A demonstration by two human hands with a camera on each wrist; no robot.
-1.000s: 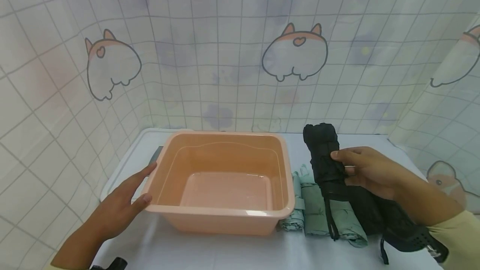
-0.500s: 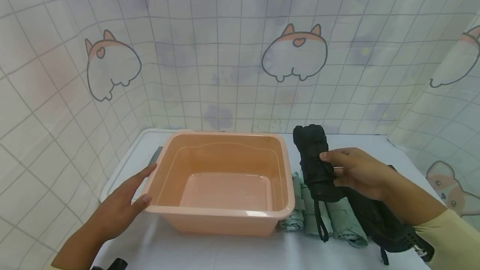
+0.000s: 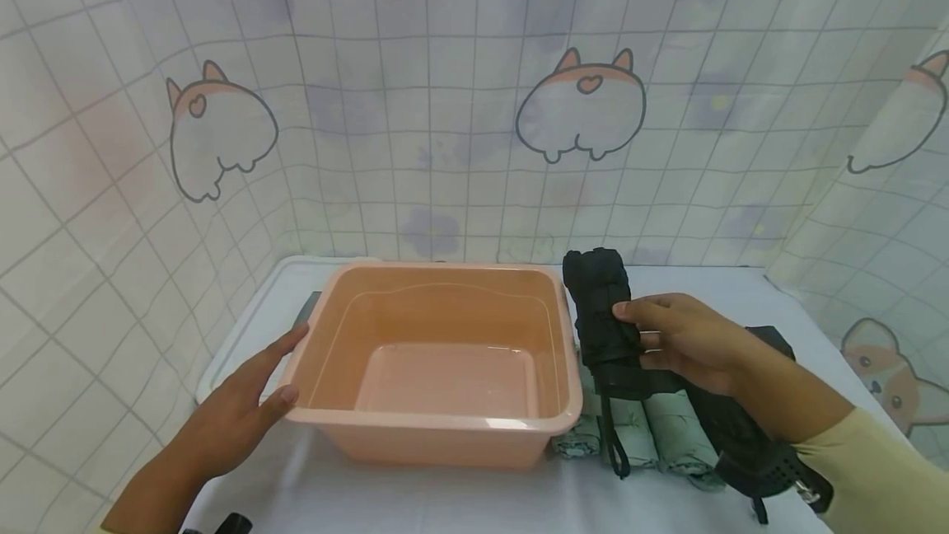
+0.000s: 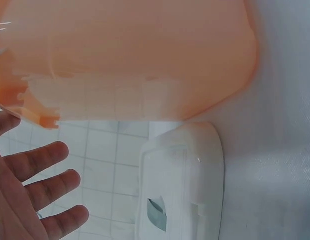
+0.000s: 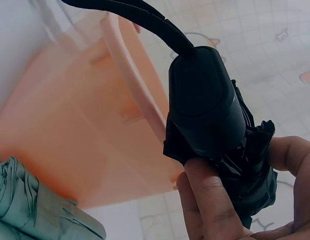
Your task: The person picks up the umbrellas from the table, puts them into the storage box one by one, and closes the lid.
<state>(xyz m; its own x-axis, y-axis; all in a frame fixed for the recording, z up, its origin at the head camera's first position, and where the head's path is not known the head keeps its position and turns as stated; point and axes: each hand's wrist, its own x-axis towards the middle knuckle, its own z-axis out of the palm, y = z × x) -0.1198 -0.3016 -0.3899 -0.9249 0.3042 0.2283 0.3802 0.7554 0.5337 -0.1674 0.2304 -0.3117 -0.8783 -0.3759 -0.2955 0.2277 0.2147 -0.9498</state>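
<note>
To the left of the basin point(image 3: 445, 439) lies a white lidded box point(image 4: 187, 175). The left hand point(image 3: 233, 414) is at the basin's near left corner, thumb on the rim and the other fingers loosely extended rather than clenched, apparently to steady it. Just right of the basin is a folded black umbrella point(image 3: 602, 324), tilted, handle end lower, so its strap point(image 3: 615, 447) hangs free. The right hand point(image 3: 685, 344) has its fingers and thumb closed around the furled fabric, probably to stop it loosening. Below, right of the basin, pale green rolls point(image 3: 682, 435) lie side by side, compactly. Farther right, a dark shape point(image 3: 756, 464) is partly hidden by the forearm; I can't tell what it is.
</note>
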